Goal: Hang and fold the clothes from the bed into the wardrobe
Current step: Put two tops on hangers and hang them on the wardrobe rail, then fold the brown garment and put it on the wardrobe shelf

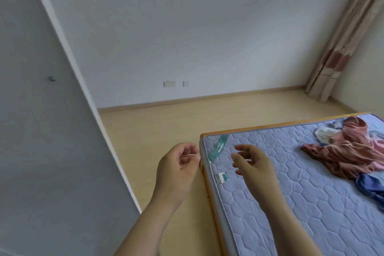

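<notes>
While my left hand (178,164) and right hand (253,164) hang loose by the mattress (291,203) corner (nothing held), clothes (353,151) lie on its far side | likely step: fetch garment | next: reach across, grasp one

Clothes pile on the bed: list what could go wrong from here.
1. The reddish garment lies bunched against the blue garment; pulling one may drag the other off the mattress.
2. The grey door looks closed; if it is the wardrobe, arriving with both arms full could be awkward. The left hand and right hand hold nothing now.
</notes>
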Tool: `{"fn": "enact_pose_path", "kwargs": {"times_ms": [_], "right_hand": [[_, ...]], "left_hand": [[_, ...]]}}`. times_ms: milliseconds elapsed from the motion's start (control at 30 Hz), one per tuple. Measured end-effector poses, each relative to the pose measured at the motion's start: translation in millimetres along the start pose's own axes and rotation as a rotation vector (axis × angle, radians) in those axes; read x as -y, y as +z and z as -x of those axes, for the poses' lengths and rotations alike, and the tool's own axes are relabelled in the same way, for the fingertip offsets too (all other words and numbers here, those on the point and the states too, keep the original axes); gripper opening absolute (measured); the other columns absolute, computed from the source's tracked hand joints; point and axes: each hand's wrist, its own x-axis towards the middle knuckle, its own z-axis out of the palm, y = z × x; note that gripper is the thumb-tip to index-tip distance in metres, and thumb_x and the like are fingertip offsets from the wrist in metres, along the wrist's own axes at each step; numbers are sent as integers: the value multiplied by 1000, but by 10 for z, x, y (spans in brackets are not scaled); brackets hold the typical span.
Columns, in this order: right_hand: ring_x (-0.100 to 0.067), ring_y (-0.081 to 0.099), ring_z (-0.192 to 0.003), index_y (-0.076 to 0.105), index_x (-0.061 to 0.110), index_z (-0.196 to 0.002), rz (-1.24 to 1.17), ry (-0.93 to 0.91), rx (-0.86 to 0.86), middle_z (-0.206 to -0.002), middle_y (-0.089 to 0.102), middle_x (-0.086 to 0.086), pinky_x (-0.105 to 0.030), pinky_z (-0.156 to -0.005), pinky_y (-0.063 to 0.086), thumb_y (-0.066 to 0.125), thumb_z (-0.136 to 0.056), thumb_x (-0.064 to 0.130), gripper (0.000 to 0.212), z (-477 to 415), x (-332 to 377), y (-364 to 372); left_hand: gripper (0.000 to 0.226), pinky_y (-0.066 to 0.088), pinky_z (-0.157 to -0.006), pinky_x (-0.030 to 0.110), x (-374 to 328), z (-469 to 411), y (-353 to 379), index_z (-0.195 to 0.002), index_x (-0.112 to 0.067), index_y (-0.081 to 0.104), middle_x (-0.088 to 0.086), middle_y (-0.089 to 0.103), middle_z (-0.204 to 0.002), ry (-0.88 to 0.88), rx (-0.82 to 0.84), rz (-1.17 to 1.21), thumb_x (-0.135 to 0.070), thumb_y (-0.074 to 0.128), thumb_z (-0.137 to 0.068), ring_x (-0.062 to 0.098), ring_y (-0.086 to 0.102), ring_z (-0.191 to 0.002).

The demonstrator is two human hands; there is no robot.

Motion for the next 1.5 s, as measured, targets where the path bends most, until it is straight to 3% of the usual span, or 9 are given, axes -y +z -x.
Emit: {"fn": "enact_pose_path", "kwargs": {"times_ms": [367,733,967,1233,1500], "right_hand": [[-14,64,-81,65,30,-96,0,32,-46,-85,65,6,-39,-75,57,65,-88,18,15,-930,-267,-610],[-16,65,-84,63,32,-98,8,-51,-139,-89,66,6,-35,-73,58,63,-89,19,16,-2249,-3,-300],[-15,66,-86,64,32,-99,-3,-106,-221,-90,67,5,-38,-76,58,64,-88,21,16,-3086,264,-176],[-19,67,-84,63,30,-102,-25,-186,-236,-90,67,4,-42,-72,60,61,-89,21,16,-4149,479,-191],[-13,66,-82,63,34,-104,-6,-305,-203,-90,66,9,-37,-70,60,61,-90,25,16,-5046,891,-142]], "left_hand": [[22,47,-70,8,77,-691,1062,-92,-23,67,-7,71,-89,-17,89,-23,-1,65,-87,1,64,-76],[23,48,-72,8,96,-2201,1229,-93,-28,65,-9,70,-93,86,148,-56,-5,66,-87,1,64,-81],[19,46,-71,5,-36,-3190,1414,-98,-22,68,-8,70,-94,149,195,-46,-6,65,-87,-3,63,-79],[19,45,-71,4,-160,-4192,1708,-99,-26,66,-10,69,-94,219,192,-79,-10,64,-88,-2,63,-83],[21,46,-70,4,-290,-5019,1891,-104,-27,67,-15,69,-96,243,160,-56,-13,62,-89,-6,63,-85]]}}
